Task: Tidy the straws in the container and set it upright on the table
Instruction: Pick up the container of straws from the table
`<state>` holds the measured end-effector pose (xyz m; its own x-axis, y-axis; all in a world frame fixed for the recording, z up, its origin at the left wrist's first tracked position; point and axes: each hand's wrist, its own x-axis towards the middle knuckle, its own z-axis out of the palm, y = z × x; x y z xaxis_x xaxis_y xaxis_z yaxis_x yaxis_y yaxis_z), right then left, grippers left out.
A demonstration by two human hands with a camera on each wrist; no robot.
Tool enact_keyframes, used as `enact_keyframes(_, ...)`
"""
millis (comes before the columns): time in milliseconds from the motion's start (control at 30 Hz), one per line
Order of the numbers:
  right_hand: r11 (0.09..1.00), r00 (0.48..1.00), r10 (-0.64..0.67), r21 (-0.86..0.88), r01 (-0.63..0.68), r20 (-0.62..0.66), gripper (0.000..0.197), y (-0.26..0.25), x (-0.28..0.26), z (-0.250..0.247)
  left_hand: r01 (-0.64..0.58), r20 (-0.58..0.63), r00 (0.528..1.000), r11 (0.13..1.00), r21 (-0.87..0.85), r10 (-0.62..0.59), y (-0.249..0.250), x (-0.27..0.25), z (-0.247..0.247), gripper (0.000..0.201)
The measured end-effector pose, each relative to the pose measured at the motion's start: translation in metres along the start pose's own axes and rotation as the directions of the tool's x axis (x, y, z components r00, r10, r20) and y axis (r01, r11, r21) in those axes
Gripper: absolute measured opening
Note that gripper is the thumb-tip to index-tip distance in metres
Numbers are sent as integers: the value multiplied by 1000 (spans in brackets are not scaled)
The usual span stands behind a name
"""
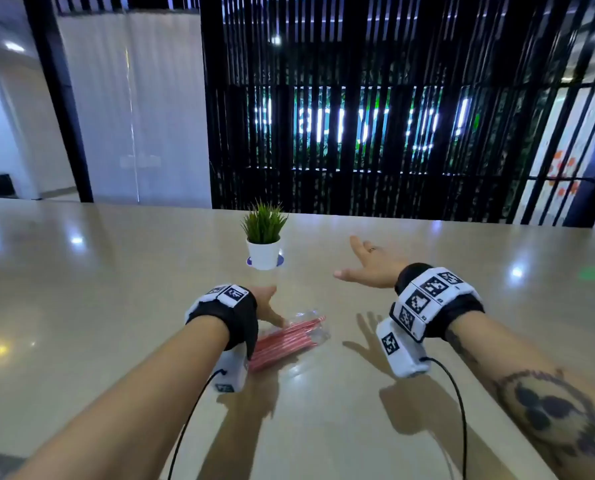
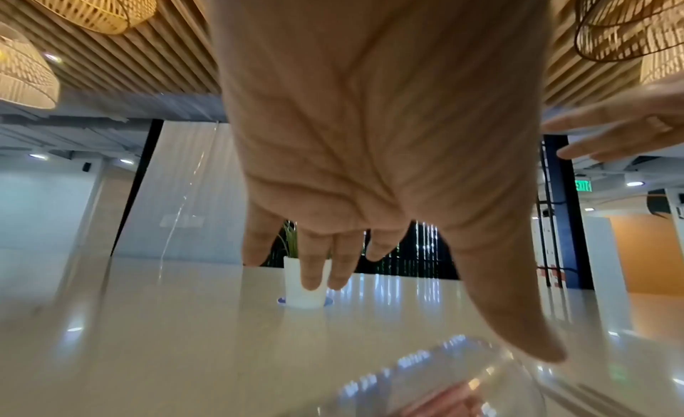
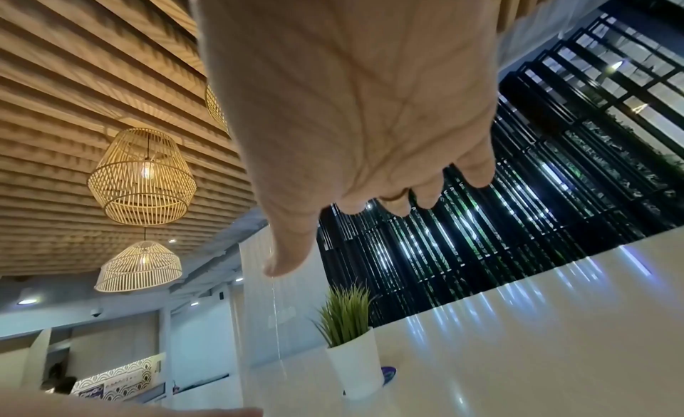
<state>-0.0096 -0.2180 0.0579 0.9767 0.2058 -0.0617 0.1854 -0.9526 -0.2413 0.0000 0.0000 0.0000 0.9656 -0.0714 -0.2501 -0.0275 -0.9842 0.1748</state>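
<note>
A clear plastic container [image 1: 310, 327] lies on its side on the beige table [image 1: 116, 306], with a bundle of red straws [image 1: 282, 342] sticking out of it toward me. My left hand [image 1: 268, 306] hovers just above it with straight fingers, its thumb [image 2: 518, 321] close over the clear container [image 2: 444, 376]; I cannot tell if it touches. My right hand [image 1: 365, 268] is raised above the table to the right of the container, fingers spread and holding nothing. In the right wrist view the right hand [image 3: 370, 165] shows an empty palm.
A small green plant in a white pot [image 1: 264, 252] stands on a blue coaster just beyond the container, also seen as the pot [image 2: 303, 285] and pot [image 3: 355, 370]. A black slatted wall rises behind the table's far edge.
</note>
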Motion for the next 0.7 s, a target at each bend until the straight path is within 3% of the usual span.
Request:
enact_keyframes(100,998,997,34,-48,-31,64,87,-1,-1,18,49,83,995,998,40,-52,-11,25,26,96)
enact_keyframes(233,995,987,76,-77,-65,138,87,-1,0,44,37,87,995,993,111,-46,-43,116,92,115)
enact_keyframes(300,993,985,90,-94,-77,148,86,-2,-1,51,5,70,997,988,152,-16,-30,89,85,116)
enact_keyframes(400,991,981,118,-84,-106,151,86,-7,0,61,-55,96,994,995,82,47,-12,44,64,111)
enact_keyframes(566,989,981,145,-6,-146,130,85,-15,2,74,-98,121,987,992,-82,107,-16,39,61,77)
enact_keyframes(700,986,982,159,39,-164,105,81,-16,7,80,-125,107,984,977,-171,144,-20,44,63,70)
